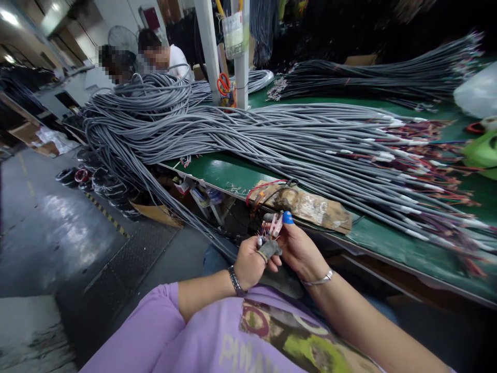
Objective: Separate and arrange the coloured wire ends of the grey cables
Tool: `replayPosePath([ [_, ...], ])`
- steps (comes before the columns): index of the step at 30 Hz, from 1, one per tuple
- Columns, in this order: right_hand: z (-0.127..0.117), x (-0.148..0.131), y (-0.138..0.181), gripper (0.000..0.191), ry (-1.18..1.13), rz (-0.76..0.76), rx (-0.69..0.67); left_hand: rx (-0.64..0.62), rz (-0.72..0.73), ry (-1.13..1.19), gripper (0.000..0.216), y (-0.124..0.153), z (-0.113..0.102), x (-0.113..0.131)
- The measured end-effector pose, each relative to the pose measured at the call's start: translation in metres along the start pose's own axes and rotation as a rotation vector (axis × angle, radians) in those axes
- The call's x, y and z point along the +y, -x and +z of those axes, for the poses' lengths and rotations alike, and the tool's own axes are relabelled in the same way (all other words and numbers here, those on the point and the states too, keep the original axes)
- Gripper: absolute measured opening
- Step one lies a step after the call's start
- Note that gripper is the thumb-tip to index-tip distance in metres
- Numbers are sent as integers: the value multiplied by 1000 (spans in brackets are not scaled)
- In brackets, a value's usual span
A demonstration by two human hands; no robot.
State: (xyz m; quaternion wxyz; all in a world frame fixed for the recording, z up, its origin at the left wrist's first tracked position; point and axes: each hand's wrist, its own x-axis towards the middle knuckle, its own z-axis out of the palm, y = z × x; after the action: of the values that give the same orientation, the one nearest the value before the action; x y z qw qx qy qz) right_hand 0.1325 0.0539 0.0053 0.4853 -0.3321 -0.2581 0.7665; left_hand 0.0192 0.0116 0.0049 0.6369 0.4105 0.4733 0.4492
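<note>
In front of my waist, my left hand (249,264) is closed around the end of a grey cable, its thumb in a dark grey cover (269,250). Small coloured wires (265,230) with bare coppery ends fan out above that thumb. Close beside it, my right hand (298,250) pinches a pale pinkish piece (276,225) among the wires; its exact kind is unclear. Blue tape (288,217) wraps the right thumb. Just beyond my hands, a taped cardboard-covered block (306,206) with a red wire and a dark cord lies at the table edge.
A thick bundle of grey cables (217,127) crosses the green table (217,173), with stripped coloured ends at right. Black cables (349,77) lie behind. Orange-handled scissors (223,84) hang by a white post (241,62). Two people sit at the far left. Cable coils (111,189) rest on the floor.
</note>
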Motion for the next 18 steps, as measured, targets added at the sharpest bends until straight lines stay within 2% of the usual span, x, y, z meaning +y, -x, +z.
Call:
replayPosePath([
  [5,-1,0,3,50,-84,77,42,21,-4,40,42,2,0,1],
  [10,-6,-4,4,54,-74,98,8,9,9,35,47,7,-6,-1],
  [15,-7,-6,5,31,-44,53,43,37,102,-10,47,8,-14,-1],
  [18,-7,-4,5,29,-7,-2,52,74,153,-41,44,6,-14,3],
])
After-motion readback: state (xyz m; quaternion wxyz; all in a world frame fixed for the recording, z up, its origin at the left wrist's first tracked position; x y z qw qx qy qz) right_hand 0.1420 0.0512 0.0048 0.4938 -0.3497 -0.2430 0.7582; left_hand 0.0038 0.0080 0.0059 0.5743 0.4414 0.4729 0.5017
